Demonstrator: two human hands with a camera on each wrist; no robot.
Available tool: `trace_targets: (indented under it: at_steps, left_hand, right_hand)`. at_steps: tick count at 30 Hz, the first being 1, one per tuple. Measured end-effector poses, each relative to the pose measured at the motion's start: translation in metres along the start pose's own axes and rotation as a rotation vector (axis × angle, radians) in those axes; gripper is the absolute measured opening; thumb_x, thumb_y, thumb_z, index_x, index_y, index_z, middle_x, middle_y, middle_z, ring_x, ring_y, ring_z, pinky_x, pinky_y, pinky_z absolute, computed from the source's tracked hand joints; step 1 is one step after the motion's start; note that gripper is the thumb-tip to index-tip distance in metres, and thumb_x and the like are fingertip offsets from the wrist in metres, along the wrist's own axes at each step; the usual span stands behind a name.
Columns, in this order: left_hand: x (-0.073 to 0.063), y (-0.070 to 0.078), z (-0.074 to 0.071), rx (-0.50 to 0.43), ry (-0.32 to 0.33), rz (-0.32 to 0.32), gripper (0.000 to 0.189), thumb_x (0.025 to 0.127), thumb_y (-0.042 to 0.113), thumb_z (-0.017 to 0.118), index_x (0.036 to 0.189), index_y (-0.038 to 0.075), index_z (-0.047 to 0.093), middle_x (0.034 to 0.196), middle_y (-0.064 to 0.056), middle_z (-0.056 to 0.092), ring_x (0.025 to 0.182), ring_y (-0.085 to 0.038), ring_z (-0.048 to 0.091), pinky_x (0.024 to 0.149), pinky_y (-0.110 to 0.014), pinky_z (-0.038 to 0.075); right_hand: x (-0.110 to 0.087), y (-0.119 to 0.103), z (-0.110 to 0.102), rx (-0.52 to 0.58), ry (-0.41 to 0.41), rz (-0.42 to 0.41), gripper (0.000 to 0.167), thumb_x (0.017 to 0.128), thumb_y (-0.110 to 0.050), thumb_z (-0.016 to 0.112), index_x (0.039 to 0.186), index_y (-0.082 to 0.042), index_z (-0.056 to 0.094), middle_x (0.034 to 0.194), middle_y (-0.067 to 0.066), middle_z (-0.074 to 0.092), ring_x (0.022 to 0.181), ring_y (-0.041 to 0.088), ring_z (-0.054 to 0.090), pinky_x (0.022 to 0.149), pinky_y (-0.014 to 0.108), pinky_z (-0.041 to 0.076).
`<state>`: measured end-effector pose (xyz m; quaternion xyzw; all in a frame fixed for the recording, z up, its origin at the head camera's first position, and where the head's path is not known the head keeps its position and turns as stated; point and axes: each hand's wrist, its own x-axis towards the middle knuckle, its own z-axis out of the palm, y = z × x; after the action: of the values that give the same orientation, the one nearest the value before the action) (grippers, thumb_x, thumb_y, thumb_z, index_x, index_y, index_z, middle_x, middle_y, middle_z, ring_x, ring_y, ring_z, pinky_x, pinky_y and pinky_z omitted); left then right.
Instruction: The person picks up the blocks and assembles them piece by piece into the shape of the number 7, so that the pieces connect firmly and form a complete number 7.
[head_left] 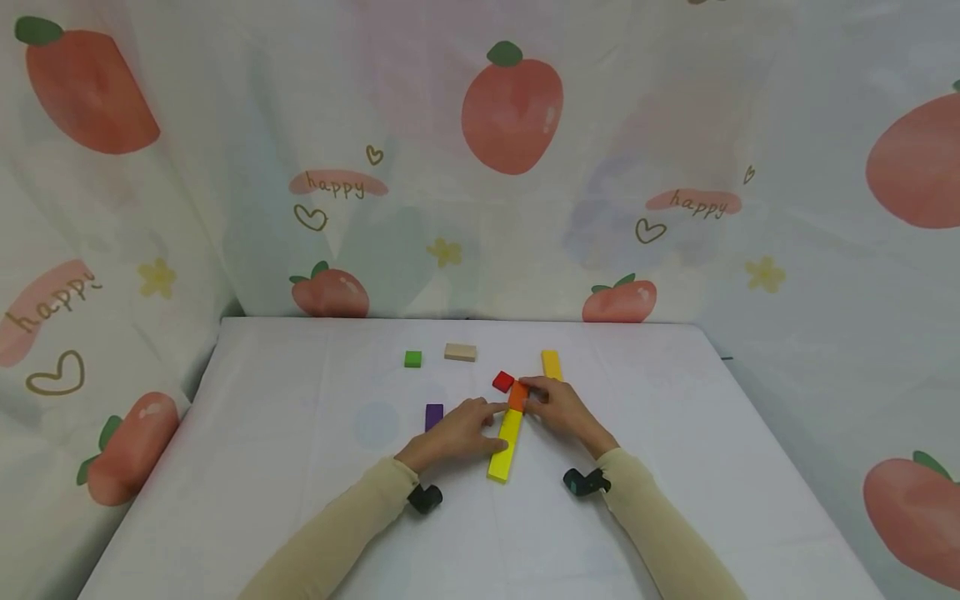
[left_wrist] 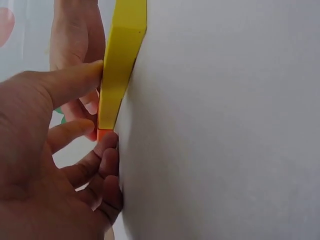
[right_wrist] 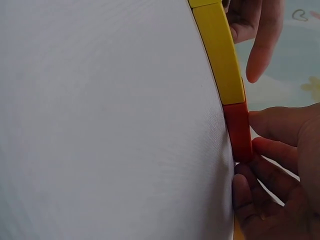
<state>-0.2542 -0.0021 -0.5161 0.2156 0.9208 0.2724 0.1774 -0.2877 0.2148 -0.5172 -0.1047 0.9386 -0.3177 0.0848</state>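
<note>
A yellow strip [head_left: 504, 454], apparently yellow blocks set end to end by the seam in the right wrist view, lies on the white table. An orange block [head_left: 517, 396] continues it at the far end, meeting the yellow end face [right_wrist: 220, 55]. My right hand [head_left: 558, 408] pinches the orange block, thumb at its right side and index finger at its far end. My left hand [head_left: 461, 429] is on the other side, thumb tip touching the yellow strip's side and index finger reaching to the orange block. Its other fingers [left_wrist: 110, 190] rest curled at the table surface.
Beside the orange block's far end lies a red block [head_left: 503, 382]. Further back are a green block [head_left: 413, 359] and a beige block [head_left: 460, 352]. Another yellow block [head_left: 551, 364] sits behind my right hand, and a purple block [head_left: 434, 416] is partly hidden by my left.
</note>
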Motion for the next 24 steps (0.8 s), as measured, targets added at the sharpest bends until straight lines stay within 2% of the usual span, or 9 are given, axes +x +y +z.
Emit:
trace_targets:
  at_steps: [7, 13, 24]
  left_hand:
    - [0.0049, -0.0019, -0.0030, -0.018, -0.038, -0.007, 0.069, 0.085, 0.045, 0.074, 0.146, 0.037, 0.045, 0.109, 0.003, 0.058, 0.098, -0.012, 0.051, 0.087, -0.030, 0.052]
    - [0.0069, 0.0013, -0.0061, 0.000, -0.076, -0.041, 0.072, 0.083, 0.045, 0.076, 0.147, 0.039, 0.043, 0.104, 0.003, 0.057, 0.096, -0.012, 0.050, 0.082, -0.028, 0.052]
    - [0.0082, 0.0050, -0.0076, -0.003, -0.084, -0.057, 0.072, 0.083, 0.044, 0.076, 0.146, 0.036, 0.045, 0.104, 0.002, 0.057, 0.096, -0.013, 0.050, 0.083, -0.030, 0.052]
  right_hand:
    - [-0.0012, 0.0007, -0.0002, -0.008, 0.013, -0.028, 0.046, 0.094, -0.020, 0.066, 0.138, -0.016, 0.057, 0.138, 0.008, 0.059, 0.114, 0.026, 0.055, 0.100, 0.045, 0.049]
    - [-0.0011, 0.0021, 0.0022, 0.011, 0.003, 0.005, 0.045, 0.094, -0.023, 0.065, 0.139, -0.020, 0.057, 0.138, 0.005, 0.059, 0.112, 0.024, 0.053, 0.099, 0.042, 0.050]
    - [-0.0009, 0.0017, 0.0017, 0.016, 0.011, 0.005, 0.045, 0.094, -0.023, 0.066, 0.138, -0.021, 0.057, 0.135, 0.004, 0.060, 0.106, 0.022, 0.053, 0.096, 0.041, 0.051]
